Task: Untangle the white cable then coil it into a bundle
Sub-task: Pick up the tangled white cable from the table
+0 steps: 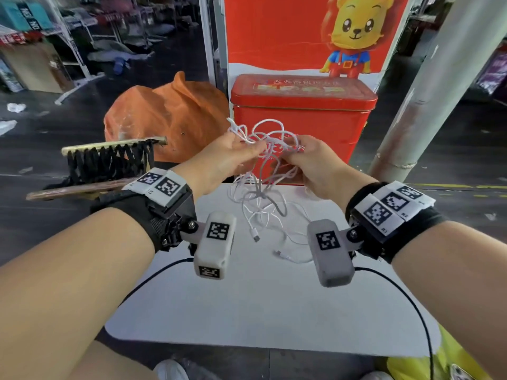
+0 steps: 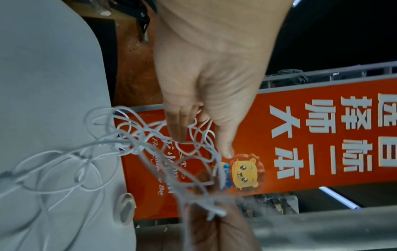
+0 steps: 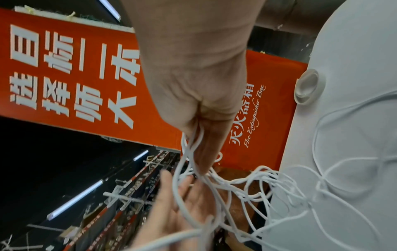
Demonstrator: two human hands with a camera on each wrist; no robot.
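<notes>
**Knot held up over the table, both hands in it**

Nearest the lens: bare forearms, a wrist camera on each. Past them the left hand (image 1: pixel 219 157) and right hand (image 1: pixel 307 160) are raised above the white table (image 1: pixel 247 311), palms roughly facing, the tangled top of the white cable (image 1: pixel 263 138) between them. Left fingers (image 2: pixel 180 125) are fairly straight, thumb closing on a few strands; right hand pinches a bunch of strands between thumb and curled fingers (image 3: pixel 206 152). The rest of the cable hangs down in loose loops onto the table, both plug ends (image 1: pixel 256 237) lying there free.

Advice for this step: don't pull the hands apart hard, which would likely tighten the knot. Better to find a free plug end and feed it back through the loops one at a time.

Room: the red tin box (image 1: pixel 301 111) stands just behind the hands, at the table's far edge; the grey pillar (image 1: pixel 428 100) is to the right. Open space lies toward the body and upward.
</notes>
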